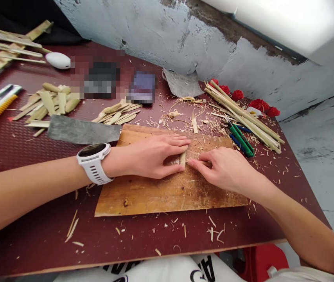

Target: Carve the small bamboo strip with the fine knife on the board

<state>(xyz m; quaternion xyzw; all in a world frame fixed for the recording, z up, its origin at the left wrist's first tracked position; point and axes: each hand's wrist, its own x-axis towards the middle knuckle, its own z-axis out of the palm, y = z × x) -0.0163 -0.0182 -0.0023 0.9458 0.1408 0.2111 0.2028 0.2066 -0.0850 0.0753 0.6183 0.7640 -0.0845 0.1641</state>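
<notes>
Hands: left hand (151,157) pinches a short pale bamboo piece (182,158) between thumb and fingers. Right hand (228,170) meets it with its fingertips; whether it grips cannot be told.
Bamboo piece: upright on the worn brown wooden board (161,196), near the board's middle.
Surface: dark red tabletop (38,235) under the board, strewn with shavings.
Room: peeling grey wall (161,35) behind the board.
Edges: grey cleaver blade (81,131) touches the board's left far corner; long bamboo sticks (243,115) lie right of the board.
Open room: bare tabletop in front of the board.
</notes>
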